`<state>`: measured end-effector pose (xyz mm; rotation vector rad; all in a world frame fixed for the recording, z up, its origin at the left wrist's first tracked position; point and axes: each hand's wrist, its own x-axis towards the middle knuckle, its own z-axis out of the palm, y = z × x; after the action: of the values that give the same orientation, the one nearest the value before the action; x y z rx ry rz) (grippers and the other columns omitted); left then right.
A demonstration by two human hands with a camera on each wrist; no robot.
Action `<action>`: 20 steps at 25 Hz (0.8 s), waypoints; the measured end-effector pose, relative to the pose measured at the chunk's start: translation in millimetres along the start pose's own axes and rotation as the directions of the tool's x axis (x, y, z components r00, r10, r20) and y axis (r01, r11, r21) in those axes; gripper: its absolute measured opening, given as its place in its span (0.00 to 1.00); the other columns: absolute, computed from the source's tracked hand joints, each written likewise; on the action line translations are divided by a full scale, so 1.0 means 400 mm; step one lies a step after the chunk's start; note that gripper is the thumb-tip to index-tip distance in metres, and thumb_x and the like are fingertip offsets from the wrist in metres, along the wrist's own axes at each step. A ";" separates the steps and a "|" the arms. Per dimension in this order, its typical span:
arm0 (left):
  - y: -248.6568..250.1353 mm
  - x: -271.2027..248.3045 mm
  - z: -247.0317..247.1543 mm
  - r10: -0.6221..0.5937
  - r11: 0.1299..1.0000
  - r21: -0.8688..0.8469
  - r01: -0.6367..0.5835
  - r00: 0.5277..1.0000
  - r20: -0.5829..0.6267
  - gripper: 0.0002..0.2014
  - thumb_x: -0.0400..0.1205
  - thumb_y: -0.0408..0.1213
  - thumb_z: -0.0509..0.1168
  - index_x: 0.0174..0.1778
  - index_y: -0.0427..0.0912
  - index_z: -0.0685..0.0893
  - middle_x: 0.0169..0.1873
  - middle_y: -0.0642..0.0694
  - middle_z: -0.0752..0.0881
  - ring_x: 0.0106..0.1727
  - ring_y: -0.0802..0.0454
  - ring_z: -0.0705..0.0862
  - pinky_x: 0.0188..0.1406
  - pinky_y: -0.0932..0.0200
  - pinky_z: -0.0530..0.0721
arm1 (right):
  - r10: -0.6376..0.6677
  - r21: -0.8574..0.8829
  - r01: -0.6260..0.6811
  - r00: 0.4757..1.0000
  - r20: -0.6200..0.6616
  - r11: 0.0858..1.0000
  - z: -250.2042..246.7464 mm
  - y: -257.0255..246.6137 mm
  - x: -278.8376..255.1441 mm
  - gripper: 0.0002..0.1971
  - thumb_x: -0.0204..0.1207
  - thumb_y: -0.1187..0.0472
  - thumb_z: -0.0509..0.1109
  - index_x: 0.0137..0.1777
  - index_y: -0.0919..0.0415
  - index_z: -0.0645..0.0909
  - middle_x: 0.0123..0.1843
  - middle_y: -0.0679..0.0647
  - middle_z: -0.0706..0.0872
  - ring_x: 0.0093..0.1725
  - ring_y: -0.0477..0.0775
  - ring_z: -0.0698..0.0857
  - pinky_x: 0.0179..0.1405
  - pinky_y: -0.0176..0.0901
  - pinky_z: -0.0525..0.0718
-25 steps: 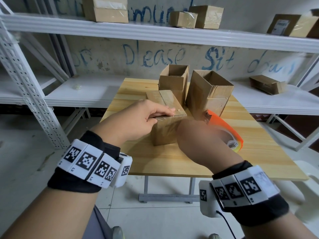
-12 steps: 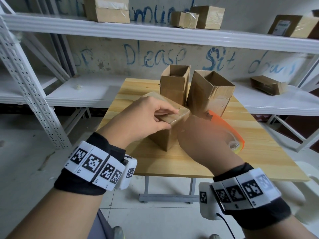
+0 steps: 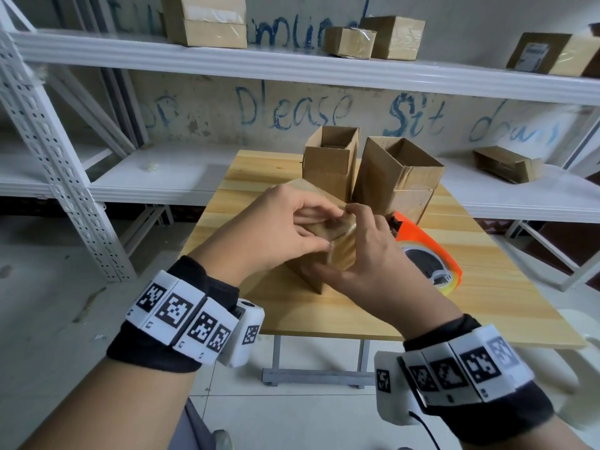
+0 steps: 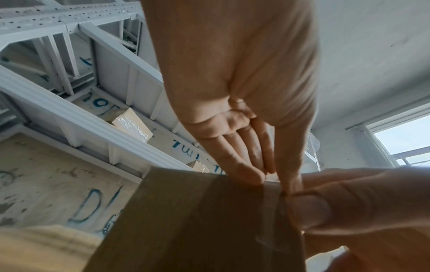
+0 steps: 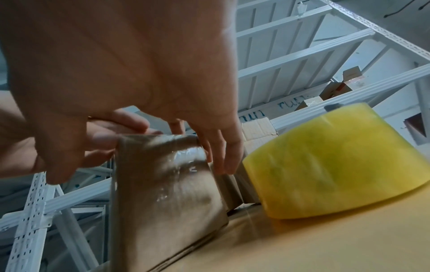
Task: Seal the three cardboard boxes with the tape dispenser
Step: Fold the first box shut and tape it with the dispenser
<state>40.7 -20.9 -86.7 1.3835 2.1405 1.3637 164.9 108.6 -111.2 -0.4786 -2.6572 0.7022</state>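
A small closed cardboard box [image 3: 342,254] stands near the middle of the wooden table [image 3: 487,287], one corner turned toward me, with clear tape over its top edge and side. My left hand [image 3: 324,228] lies over the top, fingers on the lid and thumb on the near face. My right hand [image 3: 331,240] wraps the taped side, fingers over the top edge. In the left wrist view the fingers [image 4: 246,176] press the box [image 4: 197,220]. The orange tape dispenser [image 3: 422,251] lies free on the table to the right; its yellow roll [image 5: 337,162] sits beside the box [image 5: 167,184].
Two taller open boxes [image 3: 331,157] [image 3: 399,177] stand side by side just behind the small one. White metal shelving [image 3: 292,63] with several taped boxes runs behind and to the left. A white chair [image 3: 578,336] stands at the table's right front corner.
The small box has been turned so a corner faces me. My right hand has come in and closed around its taped side. My left hand stayed on the lid.
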 end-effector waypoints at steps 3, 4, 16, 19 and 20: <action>0.006 -0.003 -0.008 0.075 0.997 0.007 -0.075 0.990 -0.115 0.17 0.75 0.38 0.80 0.60 0.50 0.91 0.57 0.58 0.92 0.59 0.66 0.89 0.58 0.59 0.90 | 0.030 0.043 -0.029 0.999 -0.024 0.999 -0.011 0.004 0.015 0.38 0.68 0.40 0.77 0.74 0.48 0.64 0.65 0.51 0.75 0.58 0.51 0.76 0.51 0.42 0.77; 0.003 -0.004 -0.021 0.089 0.996 0.048 -0.080 0.972 -0.216 0.15 0.78 0.41 0.78 0.60 0.50 0.91 0.58 0.58 0.91 0.60 0.67 0.88 0.61 0.58 0.89 | 0.038 0.063 -0.037 0.999 -0.017 0.997 -0.017 0.006 0.019 0.36 0.68 0.43 0.78 0.73 0.46 0.65 0.65 0.50 0.76 0.58 0.50 0.76 0.51 0.42 0.78; -0.104 0.009 -0.074 -0.490 0.871 -0.059 0.488 0.871 -0.022 0.38 0.75 0.70 0.66 0.64 0.39 0.87 0.58 0.50 0.82 0.65 0.48 0.87 0.62 0.48 0.88 | 0.295 0.397 -0.263 0.955 -0.022 0.879 -0.006 0.002 0.035 0.34 0.84 0.41 0.62 0.86 0.50 0.56 0.82 0.51 0.68 0.79 0.55 0.70 0.76 0.58 0.75; -0.111 0.003 -0.084 -0.516 0.855 -0.057 0.516 0.856 0.012 0.38 0.76 0.68 0.64 0.74 0.45 0.82 0.80 0.50 0.76 0.69 0.49 0.84 0.72 0.42 0.81 | 0.331 0.427 -0.294 0.943 -0.015 0.855 0.003 0.010 0.043 0.32 0.85 0.43 0.61 0.85 0.53 0.61 0.79 0.51 0.74 0.75 0.54 0.75 0.73 0.55 0.79; -0.110 0.004 -0.084 -0.518 0.853 -0.057 0.518 0.855 0.009 0.37 0.75 0.68 0.63 0.74 0.46 0.82 0.80 0.49 0.77 0.68 0.49 0.85 0.72 0.41 0.81 | 0.342 0.449 -0.296 0.939 -0.023 0.843 0.003 0.013 0.045 0.30 0.85 0.44 0.61 0.84 0.53 0.63 0.77 0.51 0.75 0.73 0.53 0.76 0.69 0.53 0.81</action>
<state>-6.8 -43.6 -103.8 0.6895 2.2297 1.1916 149.8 119.8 -110.5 -0.8087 -2.2386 1.3030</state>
